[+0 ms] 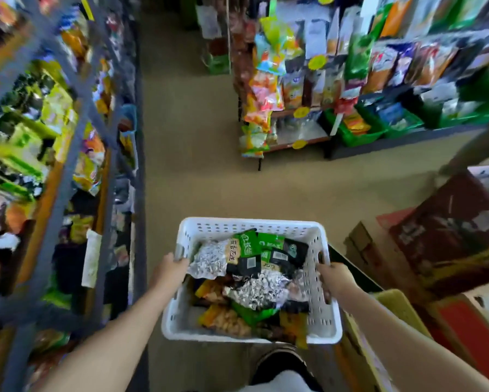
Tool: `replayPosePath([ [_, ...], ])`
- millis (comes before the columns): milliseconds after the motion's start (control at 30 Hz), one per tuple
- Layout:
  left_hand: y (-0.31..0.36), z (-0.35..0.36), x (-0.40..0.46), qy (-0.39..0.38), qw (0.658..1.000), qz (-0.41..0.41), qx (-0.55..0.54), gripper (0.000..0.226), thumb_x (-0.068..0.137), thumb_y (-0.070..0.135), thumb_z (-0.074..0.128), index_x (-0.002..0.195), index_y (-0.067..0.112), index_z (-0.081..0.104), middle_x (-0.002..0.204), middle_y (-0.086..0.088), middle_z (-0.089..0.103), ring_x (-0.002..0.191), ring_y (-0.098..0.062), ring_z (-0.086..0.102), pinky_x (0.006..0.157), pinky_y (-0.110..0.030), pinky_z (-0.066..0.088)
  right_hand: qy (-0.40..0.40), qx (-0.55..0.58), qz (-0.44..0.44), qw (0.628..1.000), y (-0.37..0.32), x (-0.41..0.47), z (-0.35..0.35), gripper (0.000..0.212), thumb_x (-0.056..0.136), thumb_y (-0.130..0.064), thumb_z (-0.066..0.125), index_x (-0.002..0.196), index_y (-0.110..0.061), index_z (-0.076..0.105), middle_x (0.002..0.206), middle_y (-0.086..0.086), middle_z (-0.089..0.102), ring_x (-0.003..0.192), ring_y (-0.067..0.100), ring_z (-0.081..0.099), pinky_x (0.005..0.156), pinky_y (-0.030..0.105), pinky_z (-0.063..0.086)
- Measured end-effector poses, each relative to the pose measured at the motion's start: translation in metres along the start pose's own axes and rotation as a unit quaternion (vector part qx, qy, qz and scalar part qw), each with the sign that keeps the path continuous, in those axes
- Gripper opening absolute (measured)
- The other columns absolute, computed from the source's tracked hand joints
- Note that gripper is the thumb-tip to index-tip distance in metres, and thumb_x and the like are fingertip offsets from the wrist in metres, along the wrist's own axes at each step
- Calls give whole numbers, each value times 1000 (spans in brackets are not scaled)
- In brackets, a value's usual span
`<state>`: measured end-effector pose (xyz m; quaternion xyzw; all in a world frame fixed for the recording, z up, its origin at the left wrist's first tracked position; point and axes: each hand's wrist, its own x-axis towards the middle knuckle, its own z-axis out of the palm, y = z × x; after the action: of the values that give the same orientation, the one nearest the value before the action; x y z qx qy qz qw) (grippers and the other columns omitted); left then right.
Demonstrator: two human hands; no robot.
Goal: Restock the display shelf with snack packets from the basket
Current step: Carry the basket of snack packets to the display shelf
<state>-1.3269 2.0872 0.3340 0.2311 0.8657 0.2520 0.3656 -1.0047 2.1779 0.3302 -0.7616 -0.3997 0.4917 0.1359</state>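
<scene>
A white perforated plastic basket (251,230) is held above the tan shop floor (198,179), carried between both bare arms. The left hand (168,264) has its fingers curled over the basket's left rim, closed on it, and the right hand (336,275) grips the right rim the same way, fingers wrapped over the wall. Inside the basket lies a loose heap of snack packets (254,281): a silver crinkled foil one at the left rim, green and black ones toward the far edge, orange and yellow ones near the near edge. A grey metal display shelf (68,171) packed with blurred yellow, green and orange bags stands along the left side of the aisle, apart from the basket. A second rack of hanging colourful bags (268,89) stands at the far right of the aisle, with green plastic crates (362,131) at its foot. Dark red cardboard boxes (446,230) sit to the right of the basket. A dark shoe (282,360) shows under the basket's near edge.
</scene>
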Motion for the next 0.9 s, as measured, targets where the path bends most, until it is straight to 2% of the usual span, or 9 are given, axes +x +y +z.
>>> replayPosePath([
  [100, 76, 21, 67, -7, 999, 32, 13, 22, 85, 30, 51, 100, 13, 52, 94, -8, 60, 80, -28, 58, 75, -36, 51, 1, 32, 9, 999, -56, 73, -2, 22, 90, -15, 53, 71, -3, 50, 54, 9, 44, 43, 21, 39, 45, 27, 32],
  [200, 152, 48, 129, -21, 999, 35, 9, 16, 83, 25, 52, 94, 13, 55, 83, -11, 62, 69, -27, 58, 67, -34, 49, 9, 53, 27, 998, -113, 149, -15, 19, 89, -16, 53, 84, 2, 53, 56, 10, 46, 43, 21, 40, 45, 27, 33],
  [267, 208, 65, 166, -28, 999, 37, 15, 12, 83, 22, 51, 88, 11, 55, 69, -10, 58, 58, -26, 55, 57, -32, 49, 17, 56, 40, 998, -151, 193, -32, 23, 89, -18, 54, 77, 1, 53, 54, 10, 46, 42, 21, 40, 45, 28, 35],
  [367, 294, 88, 217, -63, 996, 70, 11, 9, 88, 16, 49, 85, 8, 52, 58, -5, 46, 46, -20, 43, 39, -22, 31, 45, 61, 54, 996, -207, 248, -59, 27, 88, -21, 55, 71, -1, 50, 52, 10, 45, 42, 21, 41, 48, 33, 39],
  [500, 384, 127, 288, -93, 992, 86, 7, 16, 89, 21, 49, 86, 6, 53, 57, -5, 42, 45, -19, 39, 41, -22, 28, 77, 77, 61, 992, -269, 311, -88, 26, 89, -22, 53, 70, -4, 50, 53, 9, 46, 45, 22, 43, 51, 35, 40],
  [667, 503, 203, 385, -146, 980, 122, 51, 18, 89, 16, 49, 72, 10, 46, 56, -7, 42, 44, -20, 38, 40, -23, 27, 124, 128, 103, 979, -311, 408, -109, 27, 90, -19, 52, 66, -5, 51, 53, 9, 47, 43, 22, 42, 48, 33, 40],
  [733, 547, 236, 418, -171, 972, 135, 83, 13, 89, 18, 49, 81, 7, 50, 58, -9, 45, 47, -22, 43, 43, -24, 31, 149, 166, 136, 965, -322, 444, -118, 29, 90, -18, 53, 64, -5, 49, 53, 9, 46, 42, 21, 40, 46, 30, 38],
  [867, 637, 302, 468, -227, 952, 151, 137, 31, 88, 25, 49, 107, 2, 54, 95, -32, 60, 86, -42, 63, 64, -34, 43, 193, 233, 187, 935, -349, 501, -149, 32, 91, -18, 51, 62, -7, 47, 52, 9, 42, 40, 19, 37, 43, 24, 33],
  [900, 660, 319, 476, -235, 946, 163, 151, 31, 87, 25, 50, 106, 1, 55, 89, -30, 60, 84, -41, 62, 64, -33, 40, 203, 245, 196, 928, -354, 515, -160, 32, 92, -19, 51, 63, -8, 47, 52, 9, 42, 40, 18, 37, 43, 23, 33],
])
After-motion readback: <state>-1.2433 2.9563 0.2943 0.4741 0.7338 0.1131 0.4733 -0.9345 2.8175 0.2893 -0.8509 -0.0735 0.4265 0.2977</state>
